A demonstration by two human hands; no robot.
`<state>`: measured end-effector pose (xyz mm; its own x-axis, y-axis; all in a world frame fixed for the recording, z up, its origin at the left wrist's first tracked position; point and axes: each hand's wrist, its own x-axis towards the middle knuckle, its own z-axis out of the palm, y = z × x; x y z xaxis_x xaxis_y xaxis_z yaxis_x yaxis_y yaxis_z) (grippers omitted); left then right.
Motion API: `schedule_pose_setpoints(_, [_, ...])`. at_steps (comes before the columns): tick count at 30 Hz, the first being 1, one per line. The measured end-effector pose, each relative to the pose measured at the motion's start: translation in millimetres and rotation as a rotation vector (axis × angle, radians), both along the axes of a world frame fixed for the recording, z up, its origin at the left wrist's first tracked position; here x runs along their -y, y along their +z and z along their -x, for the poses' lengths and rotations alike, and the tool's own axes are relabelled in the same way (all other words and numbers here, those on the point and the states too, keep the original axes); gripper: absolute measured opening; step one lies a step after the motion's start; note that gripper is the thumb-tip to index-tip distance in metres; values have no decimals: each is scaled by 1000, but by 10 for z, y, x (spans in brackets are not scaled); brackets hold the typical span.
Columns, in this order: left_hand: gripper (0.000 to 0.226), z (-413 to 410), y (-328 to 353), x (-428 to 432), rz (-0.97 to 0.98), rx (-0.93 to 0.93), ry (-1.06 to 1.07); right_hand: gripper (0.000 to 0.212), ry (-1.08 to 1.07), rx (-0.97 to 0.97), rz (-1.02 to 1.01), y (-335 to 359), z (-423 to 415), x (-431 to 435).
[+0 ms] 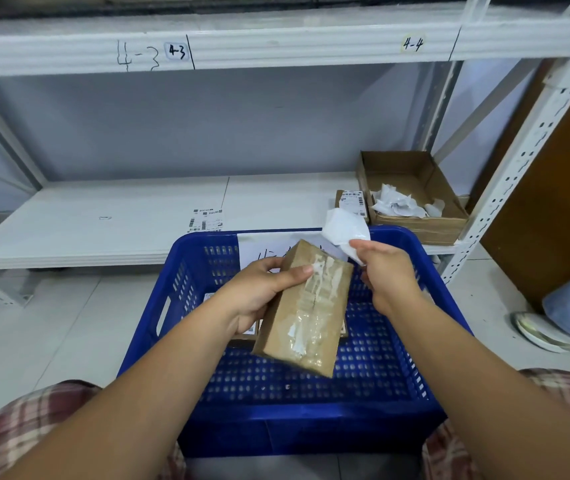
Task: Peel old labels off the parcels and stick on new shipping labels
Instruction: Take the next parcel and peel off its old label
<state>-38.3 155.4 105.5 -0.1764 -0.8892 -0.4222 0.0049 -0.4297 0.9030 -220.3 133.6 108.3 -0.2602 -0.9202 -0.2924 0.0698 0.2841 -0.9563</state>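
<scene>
Over the blue plastic crate (311, 427), the left grip (259, 292) clasped the brown cardboard parcel (306, 317); the right grip (385, 268) pinched its peeled white label (345, 228) at one o'clock. Its leftover scraps (295, 336) could unseat new labels.

Both bare forearms reach forward from the lower corners and draw together toward the middle. The left hand (259, 296) grips the parcel (306, 317) from its left side, thumb laid across the upper face and the other fingers wrapped behind it (mostly hidden). The right hand (392, 275) sits slightly higher, just beside the parcel's upper right corner, its back turned to the camera. Its curled fingers pinch a white label (345, 228) that stands above the knuckles.
</scene>
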Motion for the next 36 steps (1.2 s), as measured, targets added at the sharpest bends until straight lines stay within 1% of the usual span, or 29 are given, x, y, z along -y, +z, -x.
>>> schedule_pose_setpoints(2, [77,-14,-22,36,-27,-81,71,27,23,-64,20,-59,9,-1])
schedule_pose_setpoints(4, [79,-26,-50,74,-49,-129,108,27,46,-157,35,-116,15,19])
schedule_pose_setpoints(7, [81,-27,-94,163,-77,-138,136,26,55,-271,60,-200,60,119])
schedule_pose_setpoints(8, [75,-14,-107,217,-82,-136,137,27,54,-292,63,-219,79,165])
schedule_pose_setpoints(11, [34,63,-103,409,-111,-142,163,23,26,-326,78,-295,140,363])
schedule_pose_setpoints(12, [26,89,-108,483,-117,-152,189,23,2,-347,75,-315,169,431])
schedule_pose_setpoints(14, [25,146,-136,672,-98,-169,250,21,-67,-375,41,-369,267,609])
schedule_pose_setpoints(15, [29,169,-158,759,-76,-176,284,19,-96,-388,11,-399,328,691])
schedule_pose_setpoints(16, [33,192,-180,840,-55,-189,322,21,-118,-395,-17,-416,384,759])
schedule_pose_setpoints(17, [36,223,-222,941,-31,-197,368,27,-139,-377,-52,-454,452,843])
schedule_pose_setpoints(19, [35,258,-295,1101,26,-188,472,31,-182,-286,-107,-507,549,957])
schedule_pose_setpoints(21, [29,300,-405,1307,30,-183,540,38,-219,-254,-107,-603,643,1121])
schedule_pose_setpoints(23, [26,336,-519,1517,-15,-181,567,40,-229,-312,-43,-675,719,1308])
schedule_pose_setpoints(25, [24,366,-609,1707,-57,-162,559,41,-224,-386,50,-692,763,1462])
schedule_pose_setpoints(27, [25,413,-712,1890,-87,-125,502,46,-206,-463,119,-735,805,1614])
schedule_pose_setpoints(30, [31,486,-876,2179,-72,-25,427,46,-187,-518,173,-863,890,1881])
schedule_pose_setpoints(32, [33,528,-932,2365,-37,49,418,53,-193,-589,175,-950,946,2013])
schedule_pose_setpoints(35, [38,556,-1014,2683,40,141,460,33,-209,-751,238,-1035,1032,2216])
schedule_pose_setpoints(36, [39,549,-1038,2770,50,165,476,30,-216,-778,264,-1047,1057,2272])
